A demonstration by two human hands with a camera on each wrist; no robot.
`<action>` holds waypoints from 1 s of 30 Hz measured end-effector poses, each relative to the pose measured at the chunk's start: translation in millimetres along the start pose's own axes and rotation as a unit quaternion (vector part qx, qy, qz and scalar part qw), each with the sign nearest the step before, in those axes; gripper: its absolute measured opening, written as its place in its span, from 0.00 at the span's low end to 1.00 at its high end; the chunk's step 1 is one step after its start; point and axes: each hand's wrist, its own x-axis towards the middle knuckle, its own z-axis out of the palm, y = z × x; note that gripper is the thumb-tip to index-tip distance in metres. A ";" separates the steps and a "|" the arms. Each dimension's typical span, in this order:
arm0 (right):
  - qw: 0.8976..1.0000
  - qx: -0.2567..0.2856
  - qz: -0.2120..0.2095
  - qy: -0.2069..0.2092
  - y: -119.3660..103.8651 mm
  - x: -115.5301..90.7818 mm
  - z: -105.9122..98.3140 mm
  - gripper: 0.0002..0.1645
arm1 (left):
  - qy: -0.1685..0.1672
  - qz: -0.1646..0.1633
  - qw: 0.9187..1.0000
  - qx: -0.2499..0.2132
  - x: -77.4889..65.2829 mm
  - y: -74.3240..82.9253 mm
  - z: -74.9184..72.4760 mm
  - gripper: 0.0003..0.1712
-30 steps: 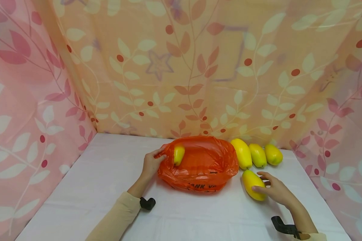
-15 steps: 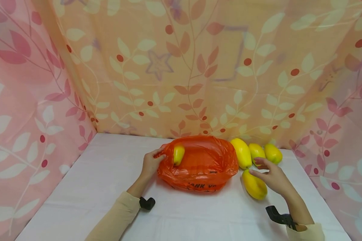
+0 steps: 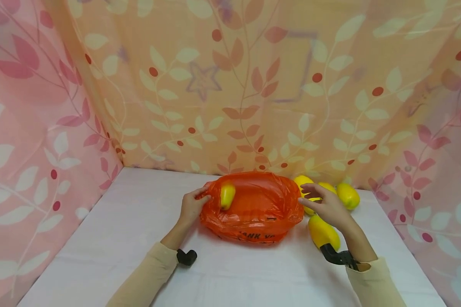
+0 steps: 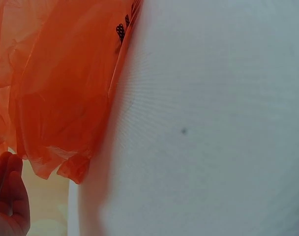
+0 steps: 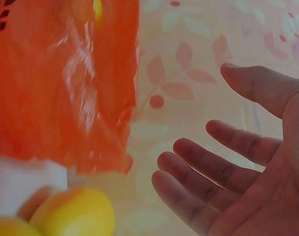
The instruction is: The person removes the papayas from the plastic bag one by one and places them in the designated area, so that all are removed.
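An orange-red plastic bag [image 3: 253, 200] with black lettering stands on the table, its mouth spread wide. Inside, at its left, a yellow mango-like fruit [image 3: 227, 195] shows. My left hand [image 3: 192, 208] pinches the bag's left rim; in the left wrist view the fingers [image 4: 16, 191] are only partly visible beside the plastic. Over the other fruits hovers my right hand [image 3: 326, 207], fingers spread and holding nothing, its tips close to the bag's right rim. A yellow fruit [image 3: 319, 232] lies below that hand, partly hidden by the wrist camera mount.
Behind the right hand, several yellow fruits stand in a row, the rightmost fruit [image 3: 348, 196] fully visible and the others partly covered. A white cloth [image 3: 138, 221] covers the table. Flowered curtains [image 3: 176, 106] enclose the back and sides.
My right hand has let go of the nearest yellow fruit, which stays on the table, and moved up and left to the bag's right side. The left hand keeps its place on the rim.
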 end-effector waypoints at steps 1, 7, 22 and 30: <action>1.000 0.004 -0.004 -0.004 -2.5 3.3 1.4 0.35 | 0.000 -0.001 1.000 -0.001 0.2 0.4 -0.1 0.22; 0.999 0.018 -0.027 -0.034 -16.4 24.7 13.6 0.36 | 0.009 -0.004 1.000 0.000 0.2 0.0 -0.8 0.22; 0.992 0.058 -0.049 -0.103 -41.8 65.6 41.1 0.34 | 0.023 -0.023 0.999 -0.014 2.6 -0.8 -2.2 0.21; 0.990 0.064 -0.057 -0.114 -50.9 75.6 56.6 0.30 | 0.025 -0.032 0.999 -0.012 4.6 -1.7 0.4 0.21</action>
